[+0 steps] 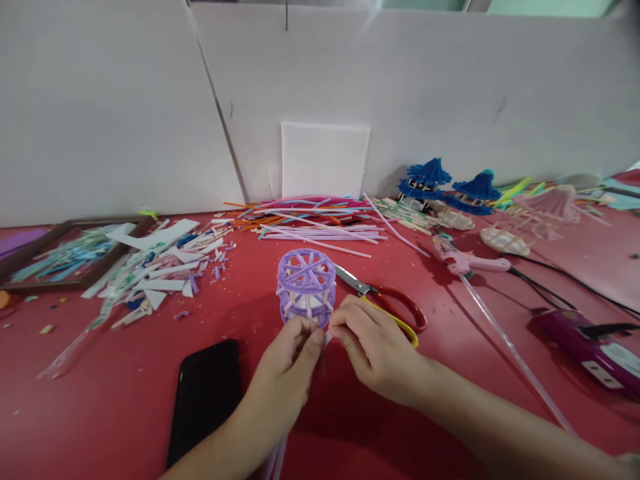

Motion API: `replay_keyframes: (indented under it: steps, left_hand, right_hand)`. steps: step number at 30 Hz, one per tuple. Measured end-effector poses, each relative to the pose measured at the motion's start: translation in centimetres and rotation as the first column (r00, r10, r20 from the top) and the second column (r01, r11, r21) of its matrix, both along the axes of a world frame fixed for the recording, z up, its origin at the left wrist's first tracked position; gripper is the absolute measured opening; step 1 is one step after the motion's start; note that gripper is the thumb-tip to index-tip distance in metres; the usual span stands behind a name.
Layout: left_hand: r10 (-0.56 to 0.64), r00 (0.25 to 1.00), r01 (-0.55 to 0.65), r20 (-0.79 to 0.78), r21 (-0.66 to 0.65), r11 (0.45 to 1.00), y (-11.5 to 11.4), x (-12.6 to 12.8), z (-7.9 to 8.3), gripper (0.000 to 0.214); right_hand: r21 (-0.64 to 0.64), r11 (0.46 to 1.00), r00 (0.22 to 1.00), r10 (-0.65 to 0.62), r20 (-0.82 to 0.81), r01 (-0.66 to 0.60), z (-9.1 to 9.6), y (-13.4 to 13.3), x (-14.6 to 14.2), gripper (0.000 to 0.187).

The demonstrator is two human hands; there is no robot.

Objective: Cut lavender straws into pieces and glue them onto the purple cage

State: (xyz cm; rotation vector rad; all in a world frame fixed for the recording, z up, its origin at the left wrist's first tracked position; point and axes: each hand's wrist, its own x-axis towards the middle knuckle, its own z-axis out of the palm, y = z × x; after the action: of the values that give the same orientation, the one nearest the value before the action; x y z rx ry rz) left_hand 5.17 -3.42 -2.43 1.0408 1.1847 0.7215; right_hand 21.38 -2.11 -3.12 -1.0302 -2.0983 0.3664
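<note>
My left hand [297,357] and my right hand [375,343] meet near the middle of the red table, fingertips pinched close together. Between them shows a short bit of pale lavender strip [329,338]; both hands seem closed on it, its ends hidden by the fingers. Just beyond my fingertips stands a small round lavender frame [307,280], built of strips with a spoked top ring and short posts. Below my left wrist, several long lavender strips [275,460] show in part. Red- and yellow-handled scissors [373,290] lie beside and partly behind my right hand.
A black phone [205,393] lies at left, near a scrap pile [165,267] and a brown frame [80,287]. Coloured strips [320,223] lie at the back. Rightward are a pink glue gun [470,262] with a long clear stick, blue-roofed models [427,180] and a purple device [590,350].
</note>
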Motion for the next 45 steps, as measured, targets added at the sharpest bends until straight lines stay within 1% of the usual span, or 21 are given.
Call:
replay_keyframes:
  steps: [1, 2, 3, 4, 6, 8, 11, 13, 16, 20, 23, 25, 28, 30, 32, 35, 36, 38, 40, 42, 45]
  left_hand:
    - [0.016, 0.996, -0.007, -0.085, 0.113, 0.994, -0.2, 0.0, 0.1, 0.024]
    - [0.027, 0.988, 0.003, -0.152, 0.197, 0.98, -0.3, -0.1, 0.2, 0.02]
    - [0.033, 0.98, 0.016, -0.199, 0.24, 0.971, -0.4, -0.2, 0.4, 0.017]
    - [0.034, 0.975, 0.021, -0.219, 0.244, 0.97, -0.5, -0.3, 0.5, 0.015]
    - [0.024, 0.983, 0.007, -0.182, 0.169, 0.986, -0.5, -0.5, 0.8, 0.014]
    - [0.047, 0.996, -0.044, -0.073, 0.052, 0.998, -0.4, -0.5, 0.9, 0.015]
    - [0.148, 0.986, -0.141, 0.08, -0.086, 0.986, -0.1, -0.3, 0.7, 0.019]
    - [0.191, 0.971, -0.168, 0.142, -0.163, 0.972, -0.1, -0.2, 0.5, 0.023]
    - [0.209, 0.956, -0.152, 0.205, -0.263, 0.953, -0.3, -0.3, 0.4, 0.029]
    - [0.201, 0.937, -0.074, 0.284, -0.402, 0.913, -0.6, -0.6, 0.8, 0.032]
    - [0.208, 0.932, -0.051, 0.298, -0.459, 0.887, -0.8, -0.6, 0.9, 0.034]
    - [0.232, 0.932, -0.099, 0.279, -0.419, 0.903, -0.9, -0.5, 0.7, 0.033]
    - [0.285, 0.923, -0.218, 0.26, -0.257, 0.942, -1.0, -0.3, 0.3, 0.031]
    - [0.343, 0.901, -0.299, 0.266, -0.194, 0.934, -0.9, -0.3, 0.2, 0.031]
    - [0.401, 0.877, -0.363, 0.266, -0.179, 0.914, -0.8, -0.4, 0.2, 0.031]
    - [0.428, 0.871, -0.39, 0.239, -0.19, 0.901, -0.6, -0.7, 0.4, 0.028]
    - [0.428, 0.874, -0.389, 0.231, -0.194, 0.9, -0.6, -0.8, 0.3, 0.027]
    - [0.423, 0.879, -0.385, 0.221, -0.194, 0.902, -0.7, -0.8, 0.2, 0.024]
    - [0.421, 0.883, -0.386, 0.207, -0.19, 0.903, -0.7, -0.8, 0.0, 0.023]
    - [0.433, 0.882, -0.401, 0.184, -0.188, 0.897, -0.6, -0.6, -0.1, 0.023]
    - [0.454, 0.879, -0.427, 0.148, -0.184, 0.886, -0.4, -0.5, -0.1, 0.022]
  right_hand:
    - [0.014, 1.0, 1.0, -0.012, -0.004, 0.012, 0.0, 0.0, 0.0, 0.015]
    - [0.021, 1.0, 1.0, -0.018, -0.021, 0.018, -0.1, -0.1, -0.1, 0.015]
    - [0.022, 1.0, 0.999, -0.02, -0.044, 0.021, 0.0, -0.1, -0.1, 0.015]
    - [0.017, 1.0, 0.997, -0.02, -0.068, 0.021, 0.0, -0.1, -0.1, 0.015]
    - [0.011, 1.0, 0.995, -0.009, -0.103, 0.011, 0.0, -0.2, -0.1, 0.015]
    - [0.013, 1.0, 0.993, 0.004, -0.114, -0.002, 0.1, -0.2, -0.1, 0.015]
    - [0.036, 0.999, 0.995, 0.008, -0.104, -0.004, 0.0, -0.1, -0.2, 0.015]
    - [0.053, 0.998, 0.995, -0.012, -0.098, 0.017, 0.0, -0.1, -0.2, 0.015]
    - [0.074, 0.996, 0.996, -0.035, -0.086, 0.041, -0.1, 0.0, -0.2, 0.016]
    - [0.159, 0.987, 0.995, -0.019, -0.098, 0.035, -0.1, -0.1, -0.2, 0.016]
    - [0.187, 0.982, 0.995, -0.018, -0.103, 0.037, -0.4, -0.1, -0.4, 0.015]
    - [0.171, 0.985, 0.995, -0.013, -0.102, 0.03, -0.5, 0.0, -0.5, 0.015]
    - [0.157, 0.988, 0.992, 0.015, -0.123, 0.004, -0.3, 0.3, -0.3, 0.013]
    - [0.166, 0.986, 0.991, 0.011, -0.137, 0.012, 0.2, 0.5, 0.1, 0.008]
    - [0.168, 0.984, 0.991, -0.038, -0.125, 0.059, 1.0, 0.7, 0.9, 0.008]
    - [0.112, 0.985, 0.992, -0.129, -0.019, 0.13, 2.4, 1.0, 2.6, 0.009]
    - [0.083, 0.987, 0.989, -0.143, 0.047, 0.138, 2.7, 1.1, 3.2, 0.01]
    - [0.004, 0.99, 0.963, -0.141, 0.231, 0.144, 3.0, 1.5, 4.6, 0.013]
    - [-0.084, 0.981, 0.896, -0.123, 0.426, 0.175, 2.9, 1.8, 5.9, 0.016]
    - [-0.149, 0.962, 0.816, -0.104, 0.568, 0.227, 2.5, 1.8, 7.2, 0.017]
    - [-0.211, 0.941, 0.749, -0.062, 0.659, 0.264, 1.5, 1.0, 8.7, 0.012]
